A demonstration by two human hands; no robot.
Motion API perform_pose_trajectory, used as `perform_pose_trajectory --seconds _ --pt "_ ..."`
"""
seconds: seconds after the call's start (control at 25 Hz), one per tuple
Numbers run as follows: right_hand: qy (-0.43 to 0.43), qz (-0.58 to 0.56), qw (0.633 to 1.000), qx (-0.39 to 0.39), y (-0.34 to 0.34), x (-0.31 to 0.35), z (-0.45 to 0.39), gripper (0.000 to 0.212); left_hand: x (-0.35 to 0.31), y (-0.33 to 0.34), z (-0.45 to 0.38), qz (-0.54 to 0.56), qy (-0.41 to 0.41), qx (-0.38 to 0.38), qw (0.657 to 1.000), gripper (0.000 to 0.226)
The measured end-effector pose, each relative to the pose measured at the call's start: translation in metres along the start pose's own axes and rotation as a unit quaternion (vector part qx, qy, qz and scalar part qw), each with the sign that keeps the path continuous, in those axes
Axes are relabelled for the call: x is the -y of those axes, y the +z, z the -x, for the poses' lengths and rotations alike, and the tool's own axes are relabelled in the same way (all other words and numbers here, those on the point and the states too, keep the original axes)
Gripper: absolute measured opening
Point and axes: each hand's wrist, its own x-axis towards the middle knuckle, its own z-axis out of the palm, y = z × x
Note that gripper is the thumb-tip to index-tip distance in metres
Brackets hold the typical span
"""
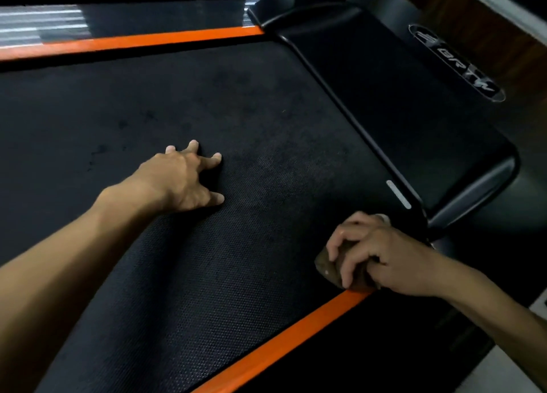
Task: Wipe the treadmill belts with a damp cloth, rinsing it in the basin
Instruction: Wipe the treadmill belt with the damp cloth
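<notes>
1. Lower right of frame: right hand point(381, 253) has its grip curled round a brown cloth point(331, 267), pressing it at the belt's near edge, just where the near orange strip point(281, 330) ends.
2. Middle of frame: left hand point(183, 179) is spread, fingers apart and holding nothing, fingertips braced on the treadmill belt point(236, 244).
3. Centre: the belt shows a greyish dusty patch and a few dark spots further left; looks not yet wiped there.
4. Upper right: black motor cover point(399, 111) with a logo; far orange strip point(148, 42) runs along the upper left.
5. Basin not in view.
6. Risks, judged:
   - Belt may slide under the braced left hand if the wipe pushes hard, so that hand slips.
   - Bunched cloth covers little; streaks or missed spots likely.
   - Cloth could catch at the cover edge.
   - Dirty cloth unrinsed just smears dust.
</notes>
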Motion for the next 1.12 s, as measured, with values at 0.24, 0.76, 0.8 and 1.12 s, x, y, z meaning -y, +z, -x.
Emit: perform_pose_trajectory --seconds 0.24,0.76,0.8,1.12 --pt "0.181 -0.021 0.935 -0.303 -0.027 -0.056 -0.031 0.062 0.0 0.0 0.0 -0.002 0.001 -0.001 1.0 0.083" --pt "0.237 0.131 0.891 -0.366 -0.035 -0.065 -0.12 0.055 0.006 -0.01 0.0 -0.023 0.02 0.037 0.999 0.094" --pt "0.29 0.106 0.872 -0.38 -0.035 -0.058 -0.13 0.054 0.006 -0.01 0.0 -0.023 0.022 0.039 0.999 0.096" --pt "-0.132 0.132 0.961 -0.203 0.037 0.053 -0.127 0.065 0.024 -0.012 0.003 -0.005 0.055 0.051 0.997 0.12"
